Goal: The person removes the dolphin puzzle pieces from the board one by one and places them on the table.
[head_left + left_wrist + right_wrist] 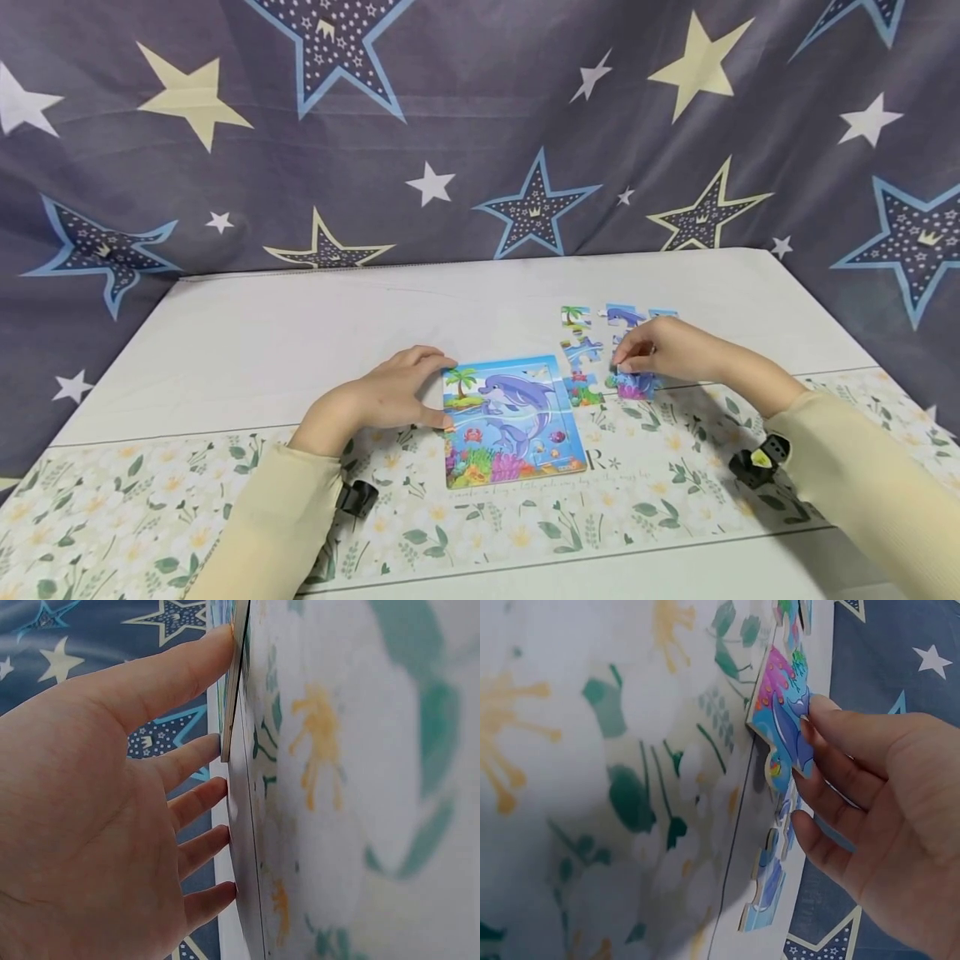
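A puzzle board [521,421] printed with a dolphin, a palm island and coral lies flat on the table. My left hand [393,392] is at its left side; the thumb and index fingertip touch the board's edge, fingers spread and fairly straight. To the right of the board, my right hand [678,350] pinches a puzzle piece [784,712] with pink coral and a dolphin tail between thumb and fingers. That piece sits tilted in the right wrist view. Other puzzle pieces [581,354] lie beside it, some partly hidden by the right hand.
A white table [315,333] carries a floral runner [615,508] across its front part. Behind it hangs a dark curtain [465,108] with stars. A small black wrist camera [358,498] is strapped on the left wrist, another black camera [757,462] on the right.
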The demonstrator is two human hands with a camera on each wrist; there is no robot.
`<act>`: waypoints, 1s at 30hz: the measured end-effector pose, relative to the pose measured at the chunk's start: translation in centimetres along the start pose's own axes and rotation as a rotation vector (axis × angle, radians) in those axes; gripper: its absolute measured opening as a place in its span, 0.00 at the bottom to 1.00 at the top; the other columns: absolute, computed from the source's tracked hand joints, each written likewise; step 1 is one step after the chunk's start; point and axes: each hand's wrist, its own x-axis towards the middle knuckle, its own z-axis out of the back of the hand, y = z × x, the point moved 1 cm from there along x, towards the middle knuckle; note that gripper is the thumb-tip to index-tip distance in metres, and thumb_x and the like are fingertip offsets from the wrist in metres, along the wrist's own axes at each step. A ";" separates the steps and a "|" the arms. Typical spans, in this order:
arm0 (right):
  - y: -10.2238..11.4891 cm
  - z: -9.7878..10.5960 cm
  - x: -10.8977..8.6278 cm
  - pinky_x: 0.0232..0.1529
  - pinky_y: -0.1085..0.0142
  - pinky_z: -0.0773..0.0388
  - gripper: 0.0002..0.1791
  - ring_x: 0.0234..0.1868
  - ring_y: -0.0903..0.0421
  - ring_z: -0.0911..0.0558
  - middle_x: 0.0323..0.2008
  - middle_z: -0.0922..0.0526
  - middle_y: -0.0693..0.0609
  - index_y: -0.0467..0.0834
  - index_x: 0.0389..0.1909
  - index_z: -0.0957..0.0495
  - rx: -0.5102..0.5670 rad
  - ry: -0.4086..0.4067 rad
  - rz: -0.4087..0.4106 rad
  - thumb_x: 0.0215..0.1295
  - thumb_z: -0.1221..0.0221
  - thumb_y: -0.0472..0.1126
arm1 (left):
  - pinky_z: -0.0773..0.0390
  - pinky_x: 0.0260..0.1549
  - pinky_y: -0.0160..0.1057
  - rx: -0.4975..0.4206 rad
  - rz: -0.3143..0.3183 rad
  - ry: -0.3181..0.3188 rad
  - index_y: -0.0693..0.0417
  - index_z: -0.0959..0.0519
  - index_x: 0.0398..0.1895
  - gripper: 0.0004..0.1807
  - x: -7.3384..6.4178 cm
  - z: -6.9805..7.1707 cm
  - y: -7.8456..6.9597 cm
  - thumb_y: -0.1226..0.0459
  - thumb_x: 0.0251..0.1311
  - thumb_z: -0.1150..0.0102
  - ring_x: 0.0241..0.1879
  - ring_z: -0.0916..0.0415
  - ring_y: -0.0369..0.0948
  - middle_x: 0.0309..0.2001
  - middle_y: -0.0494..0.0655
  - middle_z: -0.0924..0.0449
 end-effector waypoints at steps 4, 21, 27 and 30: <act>-0.2 0.0 0.3 0.31 0.65 0.22 0.05 0.31 0.59 0.19 0.33 0.15 0.55 0.39 0.40 0.15 0.003 0.011 -0.009 0.68 0.39 0.34 | 0.52 0.70 0.64 0.000 0.004 0.002 0.47 0.41 0.76 0.47 0.0 -0.1 0.1 0.45 0.57 0.32 0.76 0.57 0.55 0.77 0.51 0.52; 0.4 -0.4 0.4 0.23 0.65 0.28 0.07 0.24 0.57 0.24 0.35 0.15 0.55 0.42 0.43 0.15 -0.054 -0.062 -0.020 0.68 0.38 0.34 | 0.52 0.70 0.64 0.004 0.005 0.002 0.47 0.40 0.76 0.46 -0.2 0.1 0.0 0.45 0.57 0.33 0.76 0.57 0.55 0.76 0.50 0.51; 1.1 -0.7 0.4 0.25 0.65 0.26 0.08 0.26 0.57 0.22 0.35 0.15 0.54 0.41 0.45 0.16 -0.040 -0.065 -0.014 0.68 0.39 0.34 | 0.53 0.70 0.63 0.006 0.016 0.010 0.45 0.41 0.77 0.46 -0.1 0.0 0.0 0.45 0.57 0.32 0.76 0.58 0.54 0.77 0.49 0.52; 1.6 -0.9 0.4 0.25 0.65 0.26 0.08 0.26 0.57 0.23 0.37 0.15 0.53 0.40 0.46 0.16 -0.030 -0.064 -0.012 0.69 0.39 0.34 | 0.53 0.70 0.63 0.004 0.016 0.013 0.45 0.42 0.77 0.46 -0.1 0.0 0.0 0.45 0.57 0.33 0.76 0.59 0.53 0.77 0.49 0.53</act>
